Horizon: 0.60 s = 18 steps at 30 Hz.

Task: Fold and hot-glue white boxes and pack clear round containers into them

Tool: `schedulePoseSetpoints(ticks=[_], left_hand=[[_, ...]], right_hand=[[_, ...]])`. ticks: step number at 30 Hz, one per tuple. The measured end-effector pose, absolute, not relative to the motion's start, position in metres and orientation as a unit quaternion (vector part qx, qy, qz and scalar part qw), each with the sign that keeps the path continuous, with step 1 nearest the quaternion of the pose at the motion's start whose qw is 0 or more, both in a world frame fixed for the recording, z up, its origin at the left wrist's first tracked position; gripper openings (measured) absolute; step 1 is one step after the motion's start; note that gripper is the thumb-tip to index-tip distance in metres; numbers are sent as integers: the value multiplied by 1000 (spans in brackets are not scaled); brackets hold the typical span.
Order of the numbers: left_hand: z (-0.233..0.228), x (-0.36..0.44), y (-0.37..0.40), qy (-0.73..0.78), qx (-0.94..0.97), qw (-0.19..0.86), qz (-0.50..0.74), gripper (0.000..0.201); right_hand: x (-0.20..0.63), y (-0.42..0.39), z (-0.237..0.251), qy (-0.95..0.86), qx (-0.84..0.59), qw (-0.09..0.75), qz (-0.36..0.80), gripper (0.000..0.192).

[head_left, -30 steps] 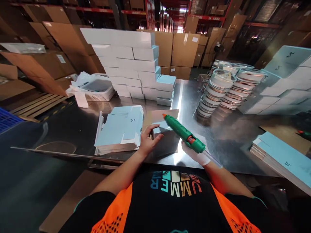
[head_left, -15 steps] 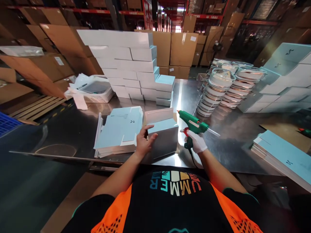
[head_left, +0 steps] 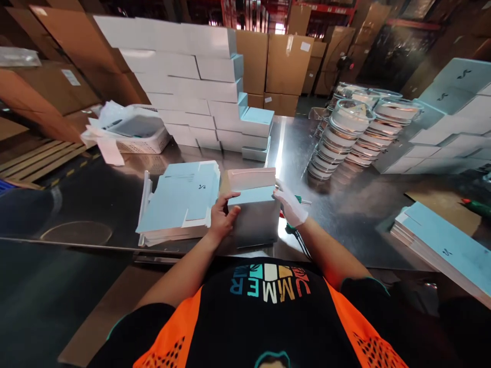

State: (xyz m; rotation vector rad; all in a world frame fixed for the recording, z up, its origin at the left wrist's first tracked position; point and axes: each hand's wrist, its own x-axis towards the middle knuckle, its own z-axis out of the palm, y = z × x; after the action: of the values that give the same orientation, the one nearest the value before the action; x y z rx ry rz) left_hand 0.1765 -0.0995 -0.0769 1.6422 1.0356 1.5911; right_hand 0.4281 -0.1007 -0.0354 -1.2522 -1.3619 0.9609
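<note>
**Both hands on a small box at the bench edge**

The left hand [head_left: 221, 219] has its grip curled on the left side of a small pale-blue box [head_left: 256, 217] standing on the steel bench [head_left: 345, 214]. The gloved right hand [head_left: 290, 206] presses the box's right top edge, fingers loosely spread, with a green glue gun [head_left: 298, 200] mostly hidden beneath it. Just left lies a stack of flat blue cartons [head_left: 180, 202]. Farther back stand stacked finished boxes [head_left: 199, 92] and glass-lidded dishes [head_left: 353, 135].
</note>
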Motion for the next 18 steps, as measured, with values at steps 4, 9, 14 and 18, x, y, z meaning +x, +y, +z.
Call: schedulePoseSetpoints(ticks=[4, 9, 14, 18], left_hand=[[-81, 179, -95, 374, 630, 302, 609, 71], [-77, 180, -92, 318, 594, 322, 665, 73], [-54, 162, -90, 269, 732, 335, 529, 57], [-34, 148, -89, 238, 775, 340, 476, 49]], right_hand=[[419, -99, -24, -596, -452, 493, 445, 71], [443, -112, -32, -699, -407, 478, 343, 81], [441, -132, -39, -743, -375, 465, 302, 39], [438, -136, -35, -763, -328, 468, 304, 19]])
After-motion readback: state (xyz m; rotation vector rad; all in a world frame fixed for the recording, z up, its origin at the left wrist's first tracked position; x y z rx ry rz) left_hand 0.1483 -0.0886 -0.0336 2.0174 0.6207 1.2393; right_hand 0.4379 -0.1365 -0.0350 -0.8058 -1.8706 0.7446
